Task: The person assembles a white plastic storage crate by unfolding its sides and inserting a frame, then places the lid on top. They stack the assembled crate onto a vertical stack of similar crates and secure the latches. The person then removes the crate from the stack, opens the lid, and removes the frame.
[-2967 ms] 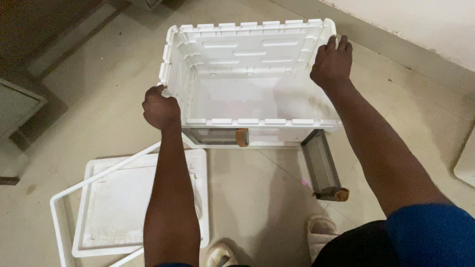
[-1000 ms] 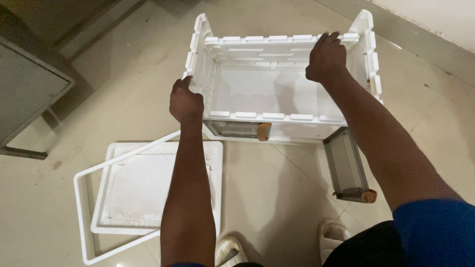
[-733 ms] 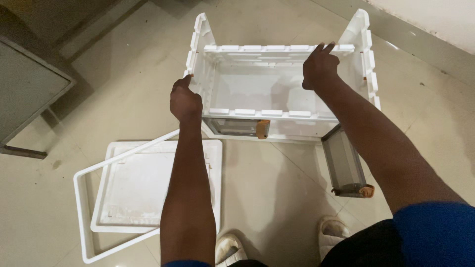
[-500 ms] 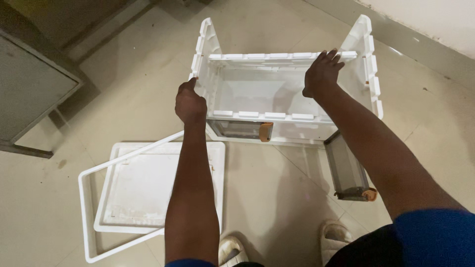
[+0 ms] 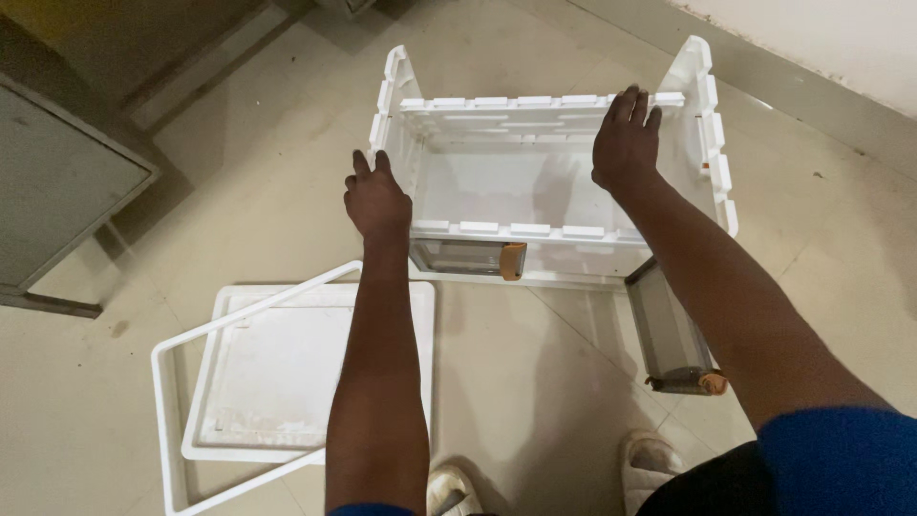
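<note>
- While you stand over it, a flat white lid (image 5: 287, 368) and a loose white frame (image 5: 172, 411) lie beneath your left forearm.
- Your left hand (image 5: 379, 201), fingers flat, rests on the white folding crate (image 5: 535, 182) at its left wall, likely steadying it.
- Farther off, your right hand (image 5: 626, 143), fingers spread, presses the far panel's rim, seemingly to hold it upright.
- A clear door panel (image 5: 673, 334) hangs open beneath your right forearm.

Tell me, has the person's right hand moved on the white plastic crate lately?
Yes. The right hand shifted from the white plastic crate's far right corner inward along its far wall.
</note>
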